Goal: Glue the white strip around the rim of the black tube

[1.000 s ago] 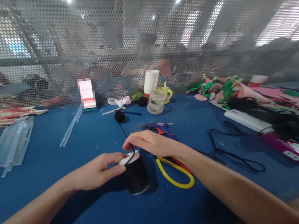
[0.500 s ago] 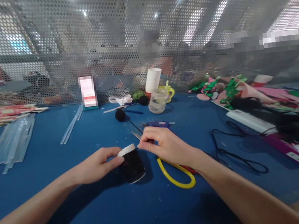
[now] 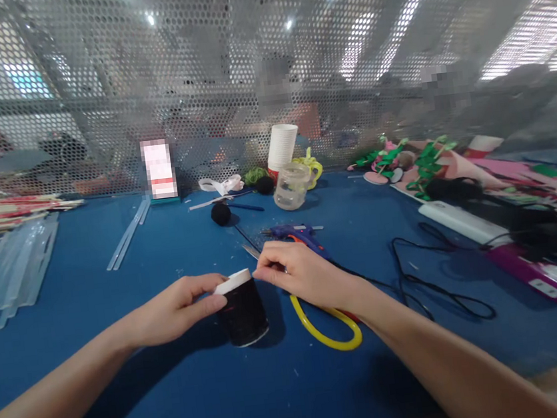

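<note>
My left hand (image 3: pixel 182 308) grips a small cup wrapped in black (image 3: pixel 242 310) with a white rim, which stands on the blue table (image 3: pixel 128 387). My right hand (image 3: pixel 301 275) is just right of the rim with its fingertips pinched together; what they pinch is too small to make out. It lies over scissors with yellow handles (image 3: pixel 325 328), whose metal blades (image 3: pixel 250 249) poke out past the fingers. A thin black strand runs from a black yarn ball (image 3: pixel 221 213) toward my right fingers.
A blue glue gun (image 3: pixel 296 234) lies behind my right hand, its black cord (image 3: pixel 439 291) looping right. Clear glue sticks (image 3: pixel 18 265) lie at the left. White cups (image 3: pixel 282 147), a clear jar (image 3: pixel 292 186), green-ribbon craft pieces (image 3: pixel 419 166) and a mesh screen (image 3: pixel 243 72) stand behind.
My right hand came off the cup's rim and moved right and down onto the scissors, its fingers now pinched. My left hand and the cup stayed put.
</note>
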